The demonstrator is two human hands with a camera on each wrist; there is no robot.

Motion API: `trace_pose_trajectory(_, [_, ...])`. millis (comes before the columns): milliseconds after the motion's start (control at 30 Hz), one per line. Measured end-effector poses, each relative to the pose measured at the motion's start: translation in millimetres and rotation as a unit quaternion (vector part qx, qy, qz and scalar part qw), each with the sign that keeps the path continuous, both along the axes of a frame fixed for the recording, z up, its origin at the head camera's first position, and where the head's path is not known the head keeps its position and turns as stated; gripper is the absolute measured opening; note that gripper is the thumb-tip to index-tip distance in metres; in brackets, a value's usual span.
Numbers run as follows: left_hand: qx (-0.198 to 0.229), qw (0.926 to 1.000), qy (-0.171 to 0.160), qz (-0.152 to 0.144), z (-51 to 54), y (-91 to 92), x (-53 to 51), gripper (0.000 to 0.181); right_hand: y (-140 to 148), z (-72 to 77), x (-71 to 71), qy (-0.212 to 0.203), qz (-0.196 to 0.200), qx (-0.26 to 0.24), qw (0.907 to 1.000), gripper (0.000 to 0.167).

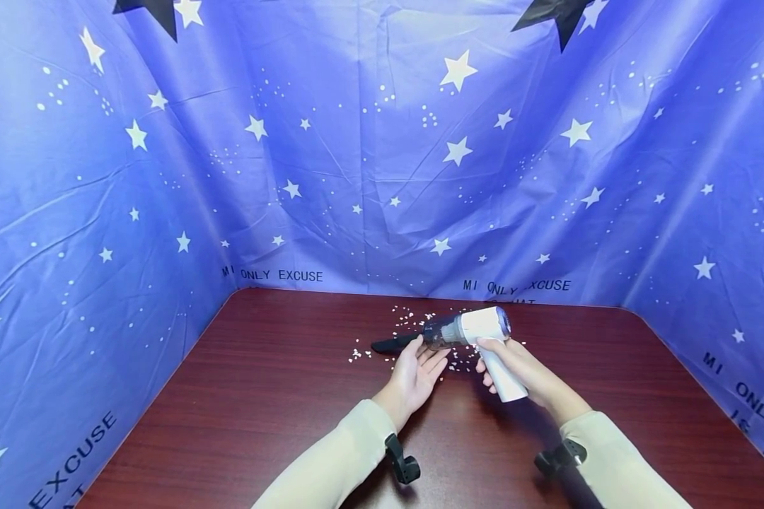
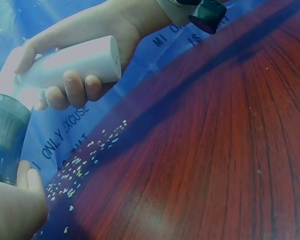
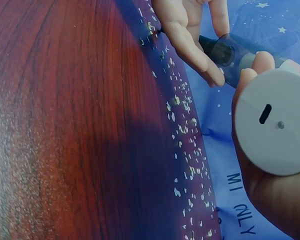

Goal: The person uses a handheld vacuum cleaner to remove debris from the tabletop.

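Observation:
A white handheld vacuum (image 1: 484, 324) with a clear dark front and black nozzle (image 1: 391, 345) is held above the table, its nozzle pointing left. The right hand (image 1: 525, 371) grips its white handle (image 2: 75, 62), fingers curled round it. Beneath the clear front part (image 3: 227, 55), the left hand (image 1: 414, 378) is palm up with its fingers extended, touching or very near the vacuum; the right wrist view shows these fingers (image 3: 190, 45) loosely bent. White bits (image 1: 356, 353) lie scattered on the table below and around the nozzle.
The dark red wooden table (image 1: 261, 396) meets a blue star-printed cloth (image 1: 331, 141) at the back and both sides. Black straps with small devices (image 1: 404, 463) are on both wrists, over light sleeves. More white bits (image 3: 182, 130) lie near the table's back edge.

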State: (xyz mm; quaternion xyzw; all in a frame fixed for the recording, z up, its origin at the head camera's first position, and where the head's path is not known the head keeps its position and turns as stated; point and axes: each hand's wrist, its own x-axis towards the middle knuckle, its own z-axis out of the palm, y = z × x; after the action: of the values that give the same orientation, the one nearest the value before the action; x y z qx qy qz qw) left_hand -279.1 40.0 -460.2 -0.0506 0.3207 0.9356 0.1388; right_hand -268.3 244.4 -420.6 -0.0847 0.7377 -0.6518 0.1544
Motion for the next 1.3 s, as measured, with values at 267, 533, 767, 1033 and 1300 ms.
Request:
trace_pose_trajectory(267, [-0.009,0.9999,0.005,-0.002,-0.8,-5.7,0.5,0.055,-5,0.5,-0.3,-0.002,0.006,-0.006,1.0000,0.038])
trace_pose_trajectory(533, [-0.017,0.9997,0.006,0.017,0.5,-15.7,-4.1,0.052,-22,-2.2,-2.7,0.001,0.012,-0.016,0.9998,0.041])
trace_pose_trajectory(767, [-0.015,0.9997,0.010,0.018,-0.8,-24.6,-8.9,0.053,-33,-4.1,-7.1,-0.005,0.010,-0.028,0.9995,0.041])
trace_pose_trajectory(1033, [-0.023,0.9995,0.005,0.021,-3.0,-27.5,-8.9,0.053,-36,-2.6,-6.8,-0.006,0.006,-0.018,0.9998,0.041])
trace_pose_trajectory(1300, [-0.020,0.9995,0.018,0.015,-7.4,-25.9,-3.2,0.051,-30,-3.7,-5.6,-0.004,0.017,-0.011,0.9998,0.045])
